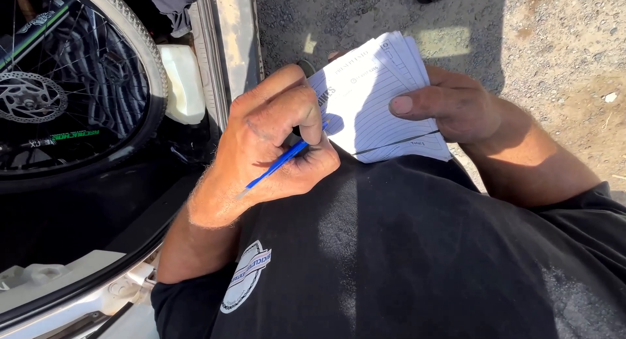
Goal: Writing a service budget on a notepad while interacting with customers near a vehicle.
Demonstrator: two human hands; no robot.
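We are holding both forearms bare and angled inward across the front of the torso. The left hand (267, 147) is sitting at image left, back facing up, wrist slightly extended, fingers curled tight in a writing grip with the thumb and forefinger pinching together at the tips. The right hand (450, 104) is sitting at image right, wrist bent inward, thumb (417, 104) lying flat and pointing toward the left hand, remaining fingers wrapping underneath and mostly hidden. The two hands are staying near each other, not touching.
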